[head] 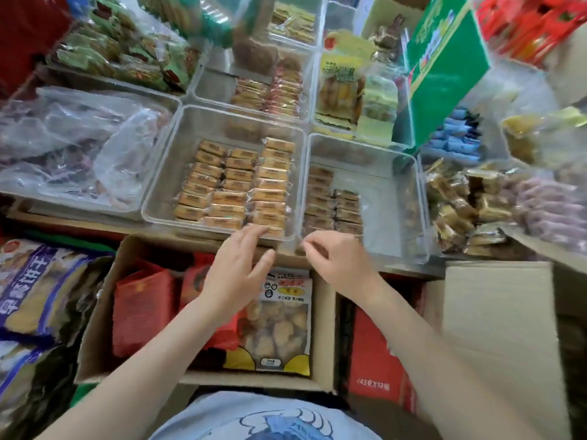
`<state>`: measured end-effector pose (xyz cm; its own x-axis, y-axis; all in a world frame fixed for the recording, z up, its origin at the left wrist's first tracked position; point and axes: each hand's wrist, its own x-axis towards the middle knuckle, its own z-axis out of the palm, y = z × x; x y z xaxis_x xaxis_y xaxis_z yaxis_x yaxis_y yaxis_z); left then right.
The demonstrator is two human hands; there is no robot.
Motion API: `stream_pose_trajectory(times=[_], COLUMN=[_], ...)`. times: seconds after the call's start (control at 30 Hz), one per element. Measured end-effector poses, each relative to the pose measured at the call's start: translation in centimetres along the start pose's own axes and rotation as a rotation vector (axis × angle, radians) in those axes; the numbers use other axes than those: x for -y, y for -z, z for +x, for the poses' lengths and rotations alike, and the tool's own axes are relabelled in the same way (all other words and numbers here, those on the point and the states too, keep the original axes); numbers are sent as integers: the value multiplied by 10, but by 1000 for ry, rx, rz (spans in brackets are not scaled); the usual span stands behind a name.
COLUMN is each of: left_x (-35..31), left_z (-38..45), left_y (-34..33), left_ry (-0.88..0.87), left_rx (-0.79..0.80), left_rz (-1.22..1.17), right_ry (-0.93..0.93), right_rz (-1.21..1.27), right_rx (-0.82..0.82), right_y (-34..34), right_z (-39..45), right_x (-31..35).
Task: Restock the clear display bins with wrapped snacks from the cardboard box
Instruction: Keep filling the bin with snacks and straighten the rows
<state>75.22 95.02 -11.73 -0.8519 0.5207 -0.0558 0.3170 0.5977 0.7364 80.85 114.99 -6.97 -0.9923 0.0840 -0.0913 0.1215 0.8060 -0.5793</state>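
Cardboard box [95, 338], lower centre of frame, holds bagged snacks directly beneath both wrists. Clear bin [165, 173] of tan wrapped snacks [235, 185], rows running up-frame, sits just above. Left hand [235, 268]: grip released, fingertips at bin's near rim. Right hand [336, 262]: fingers curled, holding nothing visible.

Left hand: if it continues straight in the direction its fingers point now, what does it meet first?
Probably the near wall of the clear bin with the golden wrapped snacks. The left hand points up and away over the cardboard box, fingertips already at that rim; depth is unclear, so it may pass just above onto the nearest snacks.
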Motion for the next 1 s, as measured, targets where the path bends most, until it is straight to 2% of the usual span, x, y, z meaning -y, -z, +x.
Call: stream_pose_trajectory(times=[0.1, 0.2, 0.3, 0.37, 0.47, 0.5, 0.63, 0.73, 0.93, 1.0], left_x=[-64, -131, -199, -243, -293, -305, -324, -322, -326, -326], left_z=[-11, -25, -47, -64, -82, -84, -82, -77, -76, -77], left_y=[-45, -97, -151, -182, -227, -240, -270, -268, -263, -263], left_ry=[-43, -156, -325, -448, -653, -672, -549, -534, -492, -474], left_rx=[231, 350, 379, 360, 290, 282, 299, 296, 294, 292], left_rz=[16, 17, -43, -82, -28, 24, 128, 161, 255, 254], right_ry=[-59, -169, -302, -359, -447, -474, -499, -453, -370, -291], right_rz=[2, -13, -9, -23, -89, -129, -212, -283, -374, -414], right_rx=[-281, -499, -585, -555, -395, -313, 17, 228, 676, 815], right_y=[50, 100, 144, 169, 197, 201, 205, 193, 119, 95], right_z=[-74, -146, -214, -257, -304, -315, -334, -322, -278, -278], right_x=[-32, -72, -123, -158, -212, -230, -282, -300, -334, -337])
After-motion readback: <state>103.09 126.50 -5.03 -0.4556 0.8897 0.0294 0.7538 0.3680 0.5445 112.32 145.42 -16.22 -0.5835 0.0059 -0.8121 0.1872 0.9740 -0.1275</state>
